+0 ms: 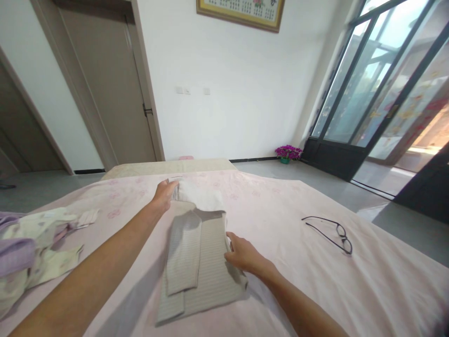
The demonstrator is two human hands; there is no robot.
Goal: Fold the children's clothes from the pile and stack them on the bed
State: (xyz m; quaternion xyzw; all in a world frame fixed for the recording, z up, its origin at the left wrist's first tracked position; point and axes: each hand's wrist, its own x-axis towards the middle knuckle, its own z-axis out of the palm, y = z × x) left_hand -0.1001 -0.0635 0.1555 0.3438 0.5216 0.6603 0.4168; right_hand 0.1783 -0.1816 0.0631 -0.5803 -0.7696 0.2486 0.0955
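Observation:
A grey striped garment (201,262) lies folded lengthwise on the pink bedsheet (287,281), with its white upper part (201,195) at the far end. My left hand (164,194) is closed on the far left corner of that white part. My right hand (242,255) rests on the garment's right edge, fingers curled against the cloth with the thumb apart.
Black-framed glasses (331,232) lie on the sheet to the right. A heap of pale and purple clothes (31,257) sits at the left edge. Beyond the bed are a door (112,93), a white wall, a flower pot (288,153) and glass sliding doors (386,84).

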